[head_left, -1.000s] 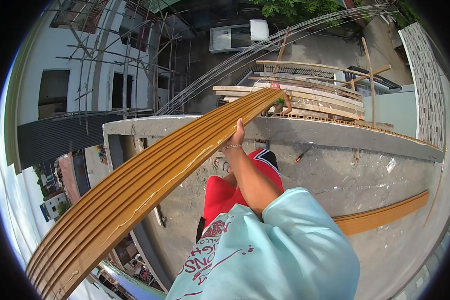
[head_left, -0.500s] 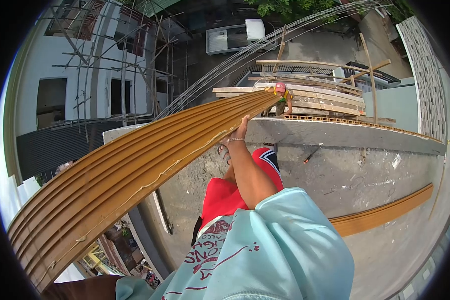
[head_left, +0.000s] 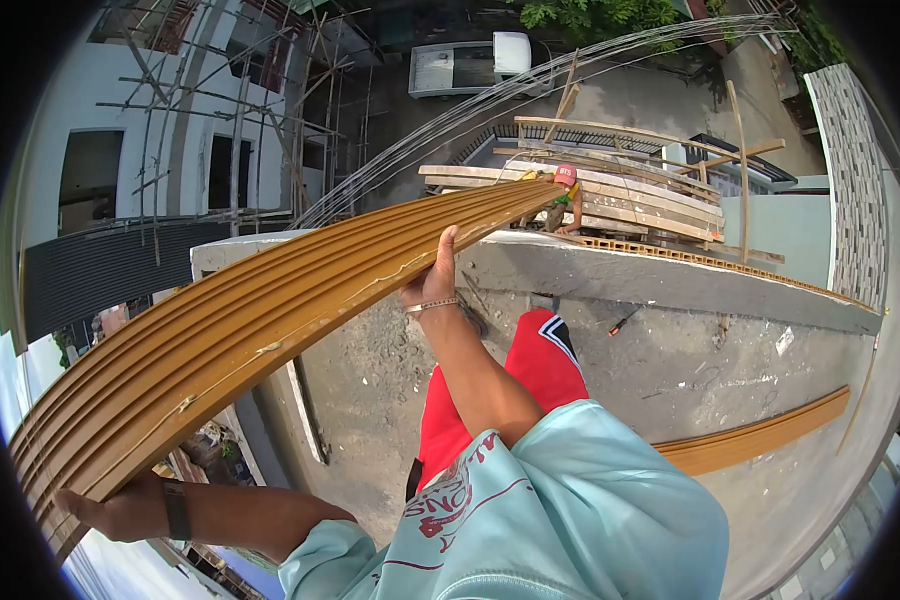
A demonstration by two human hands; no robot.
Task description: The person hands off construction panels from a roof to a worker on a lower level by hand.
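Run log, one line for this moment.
left hand: holds panel | right hand: holds panel farther along | co-worker: at panel's far end | other panel: unheld, to the right

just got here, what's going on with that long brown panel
A long brown fluted panel is held in two bare hands: the left hand near its close end, the right hand further along the same edge. It slants over the concrete wall toward a co-worker in a red cap, beside wooden planks. Whether the co-worker grips the far end is too small to tell. More brown panelling lies on the concrete floor.
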